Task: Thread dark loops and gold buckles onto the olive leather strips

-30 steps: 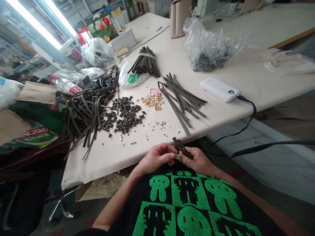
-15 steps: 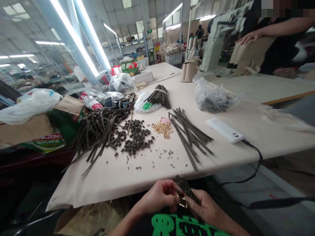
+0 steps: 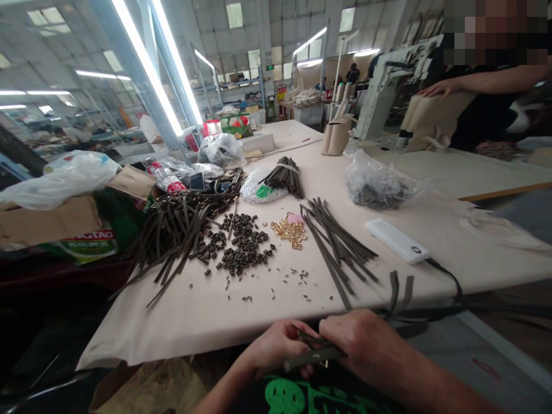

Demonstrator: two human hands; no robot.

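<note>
Close to my body, below the table's front edge, both hands are closed on dark grey-green straps (image 3: 297, 361). My left hand (image 3: 273, 347) pinches them between thumb and fingers. My right hand (image 3: 360, 340), its back turned up, grips the same straps, and strap ends (image 3: 400, 290) stick out beyond it to the right. A bit of a gold buckle (image 3: 324, 363) shows under my right fingers; the rest is hidden. On the table ahead lie loose straps (image 3: 340, 247), a heap of gold buckles (image 3: 290, 230) and a pile of small dark strap loops (image 3: 241, 244).
More straps (image 3: 172, 236) hang over the table's left side. A tied strap bundle (image 3: 284, 175) and a clear plastic bag (image 3: 375, 181) lie farther back. A white device (image 3: 397, 240) with a black cable is at right. A person's hand (image 3: 442, 87) rests on a beige bag.
My right hand has rolled over, back upward, and the strap ends now stick out to its right. The buckle is mostly covered. The camera has tilted up slightly.
</note>
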